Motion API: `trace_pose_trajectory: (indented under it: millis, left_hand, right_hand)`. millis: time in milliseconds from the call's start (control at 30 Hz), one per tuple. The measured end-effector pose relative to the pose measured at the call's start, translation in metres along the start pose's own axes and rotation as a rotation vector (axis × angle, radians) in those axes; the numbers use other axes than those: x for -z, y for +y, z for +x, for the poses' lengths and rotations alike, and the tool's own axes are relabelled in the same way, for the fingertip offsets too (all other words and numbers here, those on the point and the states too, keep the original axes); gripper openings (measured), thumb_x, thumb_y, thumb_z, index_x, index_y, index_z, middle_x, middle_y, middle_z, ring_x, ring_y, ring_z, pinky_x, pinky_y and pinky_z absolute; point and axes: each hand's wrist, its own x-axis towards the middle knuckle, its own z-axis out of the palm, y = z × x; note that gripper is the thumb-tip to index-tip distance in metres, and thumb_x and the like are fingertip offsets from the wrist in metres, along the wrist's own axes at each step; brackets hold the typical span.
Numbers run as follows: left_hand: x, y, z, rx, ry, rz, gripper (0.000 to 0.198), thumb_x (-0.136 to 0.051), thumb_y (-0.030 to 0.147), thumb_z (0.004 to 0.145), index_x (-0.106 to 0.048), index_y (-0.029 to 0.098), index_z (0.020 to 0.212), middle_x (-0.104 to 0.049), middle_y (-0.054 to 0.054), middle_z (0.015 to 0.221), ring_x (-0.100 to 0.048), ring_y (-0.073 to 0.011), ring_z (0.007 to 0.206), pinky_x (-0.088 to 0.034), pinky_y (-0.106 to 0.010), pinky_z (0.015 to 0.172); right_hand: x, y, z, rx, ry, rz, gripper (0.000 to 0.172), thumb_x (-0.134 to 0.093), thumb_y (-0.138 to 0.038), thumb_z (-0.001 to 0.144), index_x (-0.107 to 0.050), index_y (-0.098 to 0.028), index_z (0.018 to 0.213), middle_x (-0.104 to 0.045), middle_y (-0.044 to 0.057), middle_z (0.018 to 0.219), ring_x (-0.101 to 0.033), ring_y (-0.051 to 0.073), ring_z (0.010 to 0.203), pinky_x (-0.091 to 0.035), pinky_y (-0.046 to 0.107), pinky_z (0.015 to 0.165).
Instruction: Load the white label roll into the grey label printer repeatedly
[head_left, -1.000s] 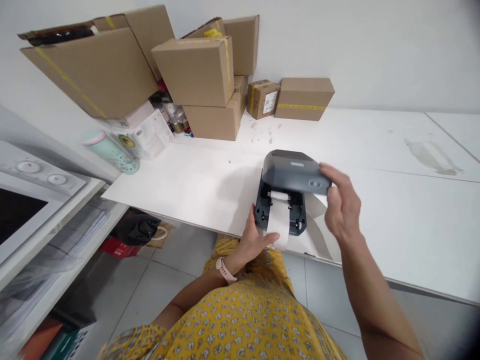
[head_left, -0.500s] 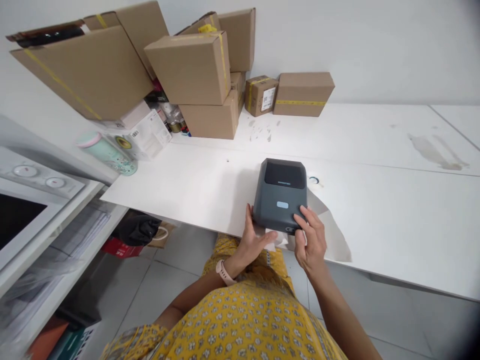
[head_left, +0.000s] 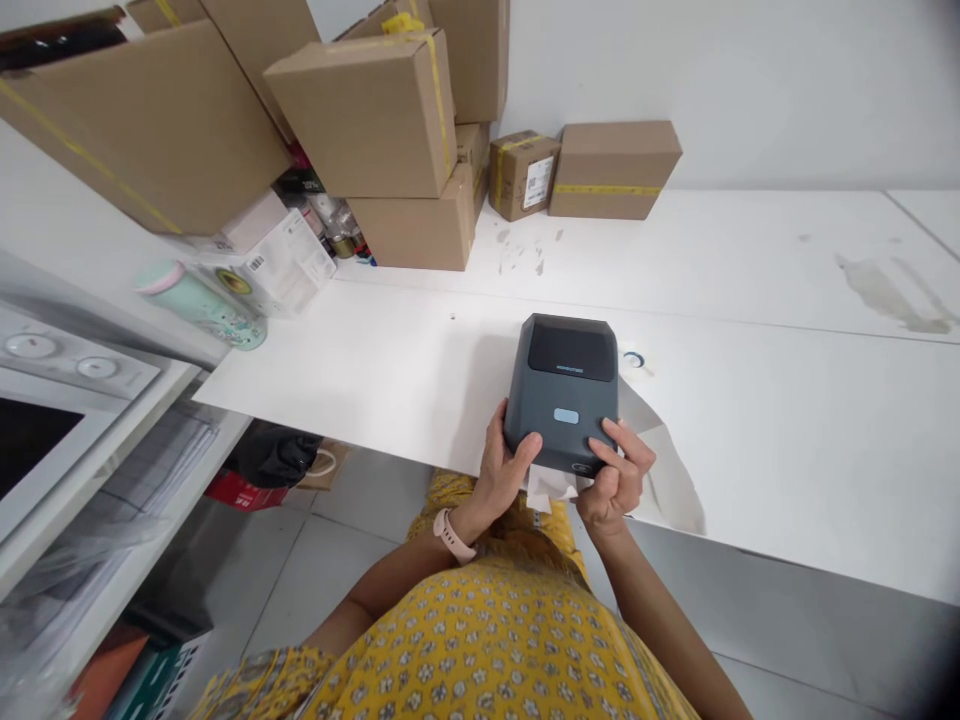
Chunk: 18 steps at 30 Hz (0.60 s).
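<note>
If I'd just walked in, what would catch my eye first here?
Probably the dark grey device near the front edge of the white table, with the left hand on its left side, the right hand at its near right corner and white paper at its front. Next, perhaps, the yellow flowered clothing at the bottom, and the stacked cardboard boxes at upper left.

The dark printer lid (head_left: 564, 393), raised earlier, is now closed.

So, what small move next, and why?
Probably press the dark cover down at its near edge: left grip and right grip touch its near corners, white paper pokes out between them, and whether the cover has latched can't be seen.
</note>
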Motion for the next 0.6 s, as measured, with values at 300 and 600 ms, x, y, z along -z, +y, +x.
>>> trace_pose_trajectory:
  millis: [300,600]
  left_hand:
    - [0.028,-0.009,-0.039,0.205,-0.051,0.133,0.048,-0.063,0.064,0.087,-0.065,0.017,0.09,-0.067,-0.006,0.083,-0.065,-0.0182,0.079,-0.05,-0.031,0.072]
    - [-0.004,0.001,-0.019,0.408,-0.42,-0.137,0.055,-0.076,0.065,0.073,-0.07,0.013,0.086,-0.073,-0.009,0.08,-0.071,-0.0224,0.074,-0.055,-0.038,0.077]
  right_hand:
    - [0.015,-0.019,0.032,-0.139,-0.287,-0.022,0.05,-0.024,-0.044,0.105,-0.063,-0.027,0.13,-0.064,0.009,0.136,-0.049,0.031,0.139,-0.037,0.057,0.113]
    - [0.014,-0.015,0.028,-0.112,-0.362,-0.025,0.049,-0.022,-0.038,0.106,-0.063,-0.028,0.132,-0.061,0.007,0.142,-0.041,0.029,0.147,-0.032,0.055,0.116]
